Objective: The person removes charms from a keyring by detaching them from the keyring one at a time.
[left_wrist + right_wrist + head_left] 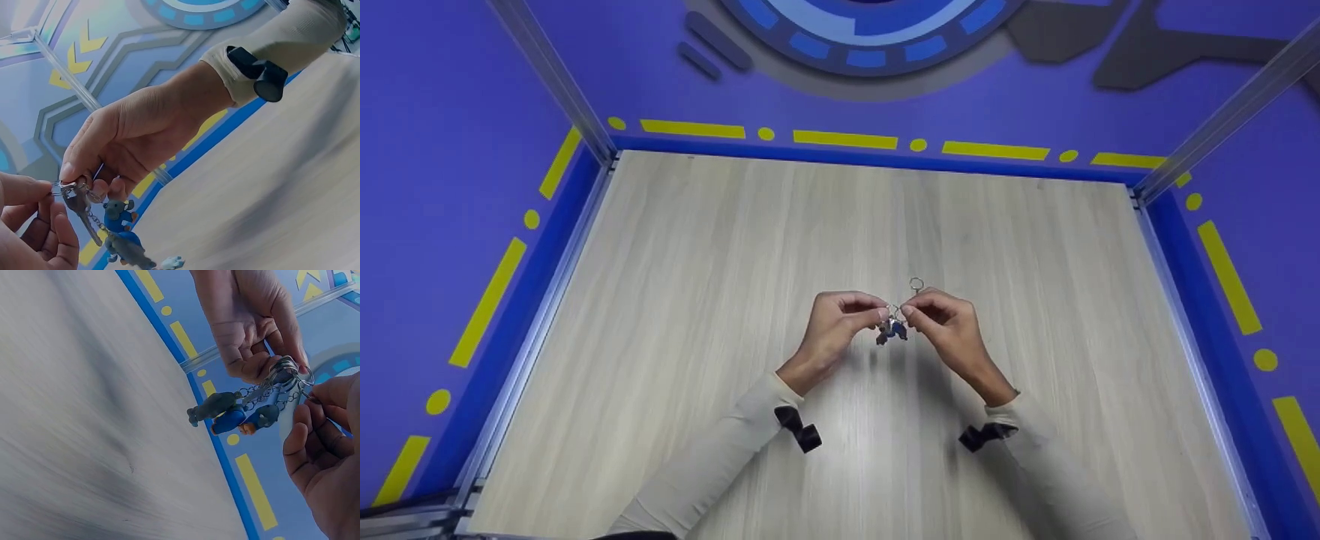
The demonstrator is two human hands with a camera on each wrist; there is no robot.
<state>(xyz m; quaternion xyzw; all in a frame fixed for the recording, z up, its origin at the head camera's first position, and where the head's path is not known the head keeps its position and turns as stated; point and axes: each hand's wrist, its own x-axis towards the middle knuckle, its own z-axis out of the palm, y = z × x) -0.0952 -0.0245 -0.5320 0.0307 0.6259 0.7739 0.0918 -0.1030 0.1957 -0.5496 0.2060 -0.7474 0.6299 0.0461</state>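
Both hands meet above the table over a bunch of keyrings. With thumb and fingertips my left hand pinches the metal rings. My right hand, close beside it, pinches a ring at the edge of the bunch. From the rings hang short chains with small blue and grey animal figures. A silver key hangs among them in the left wrist view. Beyond my right fingers, a separate round ring sticks out in the head view. The right fingertips hide part of what they pinch.
Beneath the hands lies a light wood-grain table with metal rails along its sides. Blue panels with yellow dashes and dots enclose it at the back and both sides. A black wrist camera sits on the left sleeve, another on the right.
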